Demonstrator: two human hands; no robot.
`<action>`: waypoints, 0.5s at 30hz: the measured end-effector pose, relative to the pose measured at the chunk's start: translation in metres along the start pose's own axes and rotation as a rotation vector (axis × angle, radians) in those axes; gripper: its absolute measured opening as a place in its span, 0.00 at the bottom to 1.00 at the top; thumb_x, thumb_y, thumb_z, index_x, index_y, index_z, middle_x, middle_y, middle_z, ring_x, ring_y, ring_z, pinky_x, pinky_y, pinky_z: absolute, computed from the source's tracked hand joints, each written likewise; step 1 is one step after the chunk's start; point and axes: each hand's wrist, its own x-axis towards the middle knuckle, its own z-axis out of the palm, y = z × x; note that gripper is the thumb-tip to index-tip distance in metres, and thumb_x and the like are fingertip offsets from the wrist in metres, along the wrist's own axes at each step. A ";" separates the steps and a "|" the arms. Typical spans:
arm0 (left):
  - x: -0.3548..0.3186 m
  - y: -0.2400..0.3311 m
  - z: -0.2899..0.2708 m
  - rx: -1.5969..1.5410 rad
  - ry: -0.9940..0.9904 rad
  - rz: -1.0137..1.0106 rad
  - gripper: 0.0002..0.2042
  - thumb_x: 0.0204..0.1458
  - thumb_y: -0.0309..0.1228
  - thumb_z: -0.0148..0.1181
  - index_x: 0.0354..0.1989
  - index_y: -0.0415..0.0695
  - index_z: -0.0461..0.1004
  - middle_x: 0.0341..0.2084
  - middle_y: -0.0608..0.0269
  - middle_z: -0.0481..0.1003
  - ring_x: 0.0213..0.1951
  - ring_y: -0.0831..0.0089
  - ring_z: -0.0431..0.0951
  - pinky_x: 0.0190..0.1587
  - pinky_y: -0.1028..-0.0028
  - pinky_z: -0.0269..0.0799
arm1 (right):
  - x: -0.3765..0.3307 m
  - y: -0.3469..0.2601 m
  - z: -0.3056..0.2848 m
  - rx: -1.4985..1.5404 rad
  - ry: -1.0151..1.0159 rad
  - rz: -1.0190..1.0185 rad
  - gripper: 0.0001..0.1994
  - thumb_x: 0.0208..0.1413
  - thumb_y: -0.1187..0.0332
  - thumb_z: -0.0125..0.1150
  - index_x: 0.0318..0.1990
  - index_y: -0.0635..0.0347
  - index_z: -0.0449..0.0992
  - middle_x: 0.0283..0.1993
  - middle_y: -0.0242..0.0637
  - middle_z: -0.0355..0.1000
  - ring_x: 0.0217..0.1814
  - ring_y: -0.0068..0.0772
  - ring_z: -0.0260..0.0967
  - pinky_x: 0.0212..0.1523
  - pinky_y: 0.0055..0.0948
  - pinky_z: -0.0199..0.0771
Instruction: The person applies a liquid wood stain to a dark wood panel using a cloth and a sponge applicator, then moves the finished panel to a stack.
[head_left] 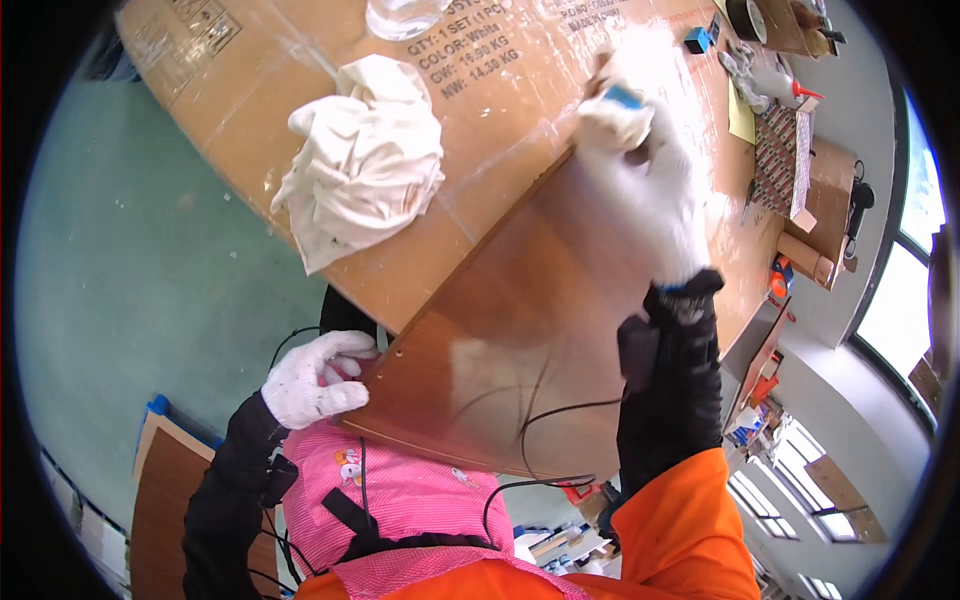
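A glossy brown wooden panel [520, 300] lies over the near part of a cardboard-covered table, one corner pointing toward me. My right hand [650, 180], in a white glove, is above its far end. It is closed round a wadded whitish cloth [612, 122] with a blue patch on top; slight blur hides the detail. By the panel's near left edge is my left hand [318, 382], also gloved in white. Its fingers and thumb are apart, with the tips close to or touching that edge. A crumpled cream cloth [365, 160] rests on the cardboard left of the panel.
A clear container [405, 18] stands at the table's far side. Toward the right edge are a blue block [697, 40], a tape roll [745, 20], a white bottle with a red nozzle [780, 85] and a cardboard box [830, 190]. Black cables [540, 410] cross the panel.
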 end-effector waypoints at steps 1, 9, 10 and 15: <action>0.008 0.007 -0.001 0.045 -0.020 -0.009 0.36 0.51 0.48 0.74 0.64 0.39 0.72 0.53 0.53 0.79 0.47 0.68 0.80 0.49 0.69 0.78 | -0.007 -0.004 0.011 -0.016 -0.001 0.025 0.20 0.54 0.67 0.74 0.53 0.60 0.77 0.46 0.40 0.82 0.47 0.30 0.82 0.49 0.31 0.81; 0.050 0.061 0.012 0.438 -0.160 -0.123 0.27 0.51 0.57 0.69 0.40 0.42 0.84 0.29 0.54 0.82 0.34 0.59 0.84 0.38 0.63 0.77 | -0.035 -0.006 0.000 -0.295 -0.349 -0.106 0.18 0.49 0.67 0.70 0.49 0.55 0.77 0.36 0.45 0.76 0.43 0.53 0.74 0.46 0.46 0.75; 0.051 0.065 0.013 0.497 -0.170 -0.117 0.27 0.53 0.58 0.66 0.36 0.41 0.83 0.26 0.53 0.81 0.32 0.55 0.83 0.36 0.61 0.75 | -0.024 0.001 -0.007 -0.311 -0.282 -0.125 0.19 0.49 0.68 0.71 0.50 0.56 0.77 0.38 0.45 0.77 0.44 0.53 0.75 0.47 0.46 0.76; 0.062 0.075 0.018 0.588 -0.215 -0.101 0.26 0.56 0.57 0.64 0.26 0.41 0.79 0.22 0.50 0.77 0.28 0.48 0.80 0.33 0.56 0.73 | 0.049 0.035 -0.055 -0.258 -0.046 0.023 0.19 0.59 0.66 0.72 0.54 0.64 0.76 0.45 0.35 0.81 0.49 0.22 0.78 0.50 0.26 0.78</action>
